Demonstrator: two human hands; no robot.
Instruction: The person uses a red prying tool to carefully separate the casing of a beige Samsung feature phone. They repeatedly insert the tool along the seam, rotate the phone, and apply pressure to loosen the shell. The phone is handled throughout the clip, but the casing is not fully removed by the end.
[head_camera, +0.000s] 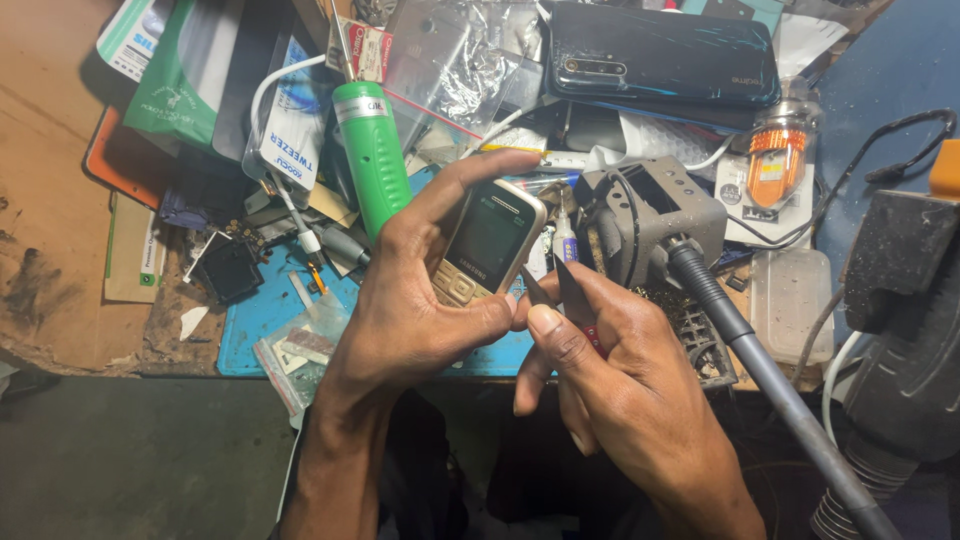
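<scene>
While the left hand (410, 300) grips a small keypad phone (487, 243) between thumb and fingers, holding it tilted above the blue work mat (262, 318) with its dark screen up, the right hand (610, 370) pinches a thin pair of tweezers (562, 290) whose tips rest against the phone's lower right edge. Both hands are closed on what they hold, and they meet just in front of the bench's near edge. Behind the phone stands a green cylindrical tool (372, 155), upright and slightly tilted, beside a packet of tweezers (292, 135). To the right sits a grey metal soldering stand (650, 215) with a grey-handled iron (760, 370) slanting out of it toward the lower right. At the top of the bench a dark smartphone (660, 55) lies face down over clear plastic bags (450, 60), and a small orange lamp (777, 150) stands near it.
</scene>
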